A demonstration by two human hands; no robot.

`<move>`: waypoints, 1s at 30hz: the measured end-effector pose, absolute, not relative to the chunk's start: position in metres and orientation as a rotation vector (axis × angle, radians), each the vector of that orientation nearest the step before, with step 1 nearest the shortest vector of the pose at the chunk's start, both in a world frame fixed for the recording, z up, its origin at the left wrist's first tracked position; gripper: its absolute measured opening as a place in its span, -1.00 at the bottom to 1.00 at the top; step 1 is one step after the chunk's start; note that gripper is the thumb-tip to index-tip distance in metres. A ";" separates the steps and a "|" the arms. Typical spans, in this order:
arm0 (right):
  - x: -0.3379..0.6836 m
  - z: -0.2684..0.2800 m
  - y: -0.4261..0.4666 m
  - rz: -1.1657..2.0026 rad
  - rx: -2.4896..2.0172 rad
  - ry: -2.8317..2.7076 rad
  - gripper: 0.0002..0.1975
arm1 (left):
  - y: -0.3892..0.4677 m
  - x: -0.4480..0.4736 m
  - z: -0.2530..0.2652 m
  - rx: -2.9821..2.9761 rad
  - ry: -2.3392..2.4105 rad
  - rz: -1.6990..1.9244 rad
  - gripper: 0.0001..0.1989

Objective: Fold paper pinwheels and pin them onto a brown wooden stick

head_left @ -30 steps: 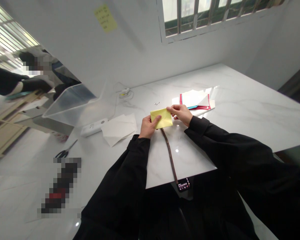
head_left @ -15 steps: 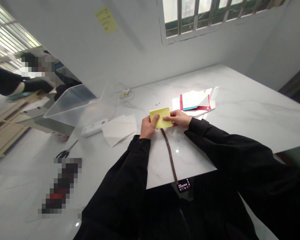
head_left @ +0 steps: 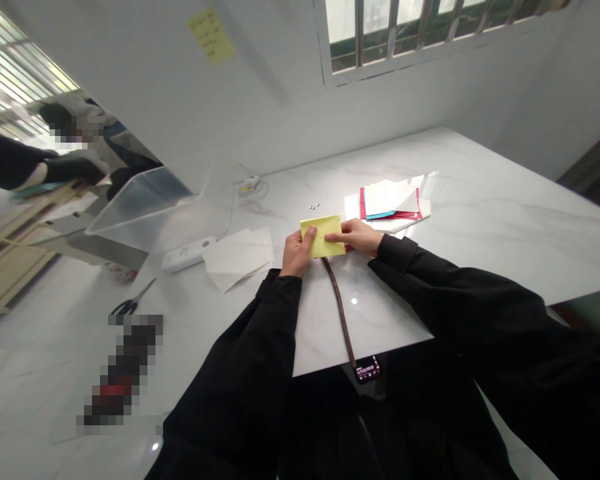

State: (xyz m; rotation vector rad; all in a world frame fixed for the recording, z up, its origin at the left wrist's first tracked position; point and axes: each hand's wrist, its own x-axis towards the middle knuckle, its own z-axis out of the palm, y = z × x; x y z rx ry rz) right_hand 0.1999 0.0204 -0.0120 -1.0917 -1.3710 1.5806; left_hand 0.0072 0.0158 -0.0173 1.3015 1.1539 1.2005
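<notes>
A small yellow paper (head_left: pixel 325 245), like a sticky-note sheet or pad, is held up just above the table between both hands. My left hand (head_left: pixel 296 255) grips its left side, thumb on the front face. From the right, my right hand (head_left: pixel 361 237) pinches it, thumb laid across the front and fingers behind, partly hidden. Below the paper, a thin brown stick (head_left: pixel 341 310) runs toward the table's near edge; its upper end is hidden behind the paper. A few tiny shiny bits (head_left: pixel 314 207) lie just beyond the paper.
White paper sheets (head_left: pixel 240 257) and a white power strip (head_left: pixel 189 255) lie at left, with scissors (head_left: pixel 133 301) nearer. Red, blue and white papers (head_left: pixel 391 201) are stacked at right. A clear plastic bin (head_left: pixel 143 203) stands at left. A phone (head_left: pixel 368 369) shows below the table edge.
Both hands keep hold of the yellow paper, which has shifted very slightly right. The view has moved a little; otherwise the table looks the same.
</notes>
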 end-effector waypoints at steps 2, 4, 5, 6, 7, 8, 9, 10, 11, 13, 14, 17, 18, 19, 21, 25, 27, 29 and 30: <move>0.200 -0.010 0.020 1.581 -1.099 -1.393 -0.63 | 0.017 0.008 -0.018 1.297 1.131 1.206 -0.31; 0.200 -0.009 0.019 1.577 -1.093 -1.414 -0.68 | 0.017 0.008 -0.018 1.289 1.113 1.215 -0.32; 0.200 -0.009 0.019 1.572 -1.085 -1.420 -0.70 | 0.017 0.009 -0.018 1.284 1.110 1.219 -0.33; 0.200 -0.008 0.019 1.567 -1.075 -1.423 -0.73 | 0.017 0.009 -0.018 1.280 1.111 1.223 -0.33; 0.200 -0.009 0.018 1.563 -1.063 -1.422 -0.74 | 0.017 0.010 -0.018 1.278 1.117 1.228 -0.33; 0.200 -0.009 0.018 1.560 -1.053 -1.420 -0.76 | 0.017 0.010 -0.018 1.279 1.125 1.234 -0.34; 0.200 -0.009 0.018 1.559 -1.045 -1.419 -0.77 | 0.017 0.009 -0.018 1.283 1.133 1.241 -0.35; 0.200 -0.009 0.019 1.558 -1.043 -1.420 -0.78 | 0.017 0.009 -0.018 1.291 1.136 1.251 -0.36; 0.200 -0.009 0.019 1.558 -1.048 -1.422 -0.78 | 0.018 0.008 -0.017 1.300 1.136 1.263 -0.37; 0.200 -0.009 0.019 1.552 -1.068 -1.440 -0.77 | 0.020 0.005 -0.016 1.315 1.132 1.310 -0.41; 0.200 -0.008 0.019 1.547 -1.080 -1.453 -0.77 | 0.021 0.004 -0.015 1.318 1.134 1.339 -0.43; 0.201 -0.007 0.019 1.533 -1.104 -1.484 -0.77 | 0.022 0.000 -0.011 1.291 1.165 1.418 -0.49; 0.201 -0.007 0.019 1.529 -1.110 -1.490 -0.77 | 0.022 -0.001 -0.009 1.273 1.171 1.432 -0.51; 0.201 -0.006 0.019 1.525 -1.116 -1.495 -0.78 | 0.022 -0.001 -0.008 1.250 1.171 1.442 -0.52; 0.202 -0.006 0.019 1.517 -1.124 -1.505 -0.80 | 0.022 0.000 -0.007 1.193 1.162 1.455 -0.54; 0.203 -0.007 0.019 1.520 -1.115 -1.520 -0.78 | 0.021 0.002 -0.005 1.056 1.130 1.454 -0.49; 0.203 -0.009 0.020 1.524 -1.105 -1.521 -0.78 | 0.020 0.002 -0.005 1.001 1.105 1.440 -0.47; 0.203 -0.011 0.021 1.531 -1.091 -1.511 -0.79 | 0.020 0.001 -0.004 0.968 1.079 1.421 -0.45; 0.203 -0.012 0.022 1.537 -1.083 -1.502 -0.80 | 0.020 0.001 -0.003 0.956 1.069 1.412 -0.45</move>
